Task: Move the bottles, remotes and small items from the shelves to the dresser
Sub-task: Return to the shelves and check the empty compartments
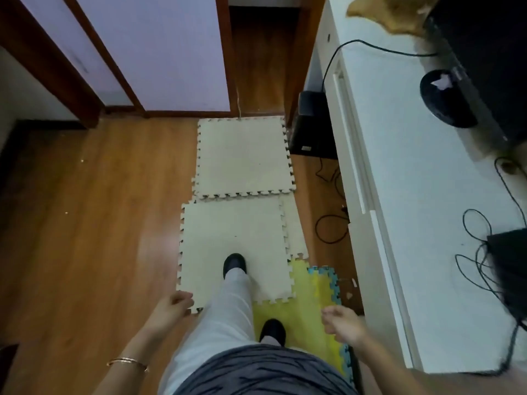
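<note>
I look down at the floor while walking. My left hand hangs at the lower left with fingers loosely curled and nothing in it. At the lower right, my right hand is likewise loosely curled and holds nothing. A white dresser runs along the right side, close to my right hand. No bottles, remotes or shelves are in view.
Cream foam mats and a yellow mat lie underfoot on the wood floor. On the dresser are a monitor base, a monitor, black cables and a dark box. A black box stands on the floor. Wardrobe doors are ahead.
</note>
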A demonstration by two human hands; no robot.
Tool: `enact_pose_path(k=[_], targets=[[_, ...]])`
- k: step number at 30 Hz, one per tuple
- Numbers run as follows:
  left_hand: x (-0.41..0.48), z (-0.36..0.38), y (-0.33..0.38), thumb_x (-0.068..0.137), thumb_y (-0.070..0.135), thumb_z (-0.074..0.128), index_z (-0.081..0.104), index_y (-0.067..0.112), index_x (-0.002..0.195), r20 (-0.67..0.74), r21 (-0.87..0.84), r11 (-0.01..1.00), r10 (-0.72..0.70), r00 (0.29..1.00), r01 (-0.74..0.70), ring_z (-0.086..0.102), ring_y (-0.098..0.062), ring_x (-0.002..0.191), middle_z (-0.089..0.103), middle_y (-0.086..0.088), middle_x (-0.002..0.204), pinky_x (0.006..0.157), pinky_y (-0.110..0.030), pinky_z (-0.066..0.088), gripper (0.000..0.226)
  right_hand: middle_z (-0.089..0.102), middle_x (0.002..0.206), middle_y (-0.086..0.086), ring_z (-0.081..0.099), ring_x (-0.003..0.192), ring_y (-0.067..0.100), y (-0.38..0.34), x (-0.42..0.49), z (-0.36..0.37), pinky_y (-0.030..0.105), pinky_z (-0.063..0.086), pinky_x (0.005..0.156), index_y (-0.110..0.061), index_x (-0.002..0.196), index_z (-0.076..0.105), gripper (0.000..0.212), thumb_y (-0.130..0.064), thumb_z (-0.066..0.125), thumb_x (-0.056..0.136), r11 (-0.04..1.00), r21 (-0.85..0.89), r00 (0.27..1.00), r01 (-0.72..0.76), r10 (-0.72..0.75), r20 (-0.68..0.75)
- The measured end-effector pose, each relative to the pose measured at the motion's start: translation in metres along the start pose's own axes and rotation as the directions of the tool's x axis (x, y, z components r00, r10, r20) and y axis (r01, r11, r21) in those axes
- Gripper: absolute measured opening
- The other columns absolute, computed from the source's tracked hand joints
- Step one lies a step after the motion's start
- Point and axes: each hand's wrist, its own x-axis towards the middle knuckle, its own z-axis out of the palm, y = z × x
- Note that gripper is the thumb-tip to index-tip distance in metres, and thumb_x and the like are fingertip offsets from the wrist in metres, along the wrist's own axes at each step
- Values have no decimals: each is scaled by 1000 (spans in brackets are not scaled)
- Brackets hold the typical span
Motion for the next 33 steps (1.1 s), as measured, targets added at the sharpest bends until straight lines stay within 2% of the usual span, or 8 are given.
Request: enact_pose_path(k=[3,5,13,22,25,28,31,33], targets=[[29,-18,27,92,14,51,57,10,107,1,-75,997,-14,1000,14,57,-15,82,61,-7,103,58,-21,40,17,56,123,22,51,73,13,-57,13,-3,14,38,48,2,130,47,37,-11,46,95,1000,2,1000,-6,6,-1],[49,-38,44,92,14,50,56,10,100,3,-103,995,-2,1000,2,56,-17,80,59,-7,98,60,-21,40,10,59,108,10,57,64,7,-103,20,-3,10,38,42,3,126,49,33,-9,45,95,998,37,999,41,-41,0],[111,-121,94,94,16,46,58,11,93,-58,-254,963,-113,992,95,58,-21,86,61,-1,90,71,-30,41,13,57,100,7,54,73,10,-250,34,-11,19,42,65,-7,120,53,29,-10,45,93,969,67,970,236,-231,-78],[186,-146,170,95,20,47,48,22,79,1,-313,928,-211,978,201,58,-25,96,62,-5,98,86,-33,39,16,60,106,16,53,71,17,-307,97,-32,24,38,56,0,122,54,31,-8,47,93,997,76,997,27,-21,-78],[233,-156,214,95,22,47,49,17,92,3,-305,926,-232,973,222,58,-25,98,62,-5,101,84,-33,39,7,56,81,15,49,62,19,-341,132,-51,26,37,52,7,111,57,24,-4,47,93,992,111,996,-64,70,-52],[287,-169,275,95,24,48,54,10,106,10,-275,940,-205,979,200,58,-24,94,62,-5,100,82,-33,41,19,61,90,34,51,72,25,-391,174,-76,33,44,62,18,98,65,24,2,51,88,993,108,992,-48,60,-111],[336,-189,351,95,20,45,59,10,97,2,-242,963,-118,993,115,57,-20,81,61,-5,93,70,-29,40,17,59,72,19,51,67,24,-465,198,-104,31,40,61,0,67,67,26,1,50,88,995,100,995,-16,26,-95],[362,-203,404,97,17,41,58,13,92,-24,-206,978,-51,998,45,57,-22,84,60,-7,97,68,-29,39,18,56,75,10,51,66,20,-522,201,-121,27,39,59,-2,84,61,17,-7,47,93,992,126,996,10,2,-95]])
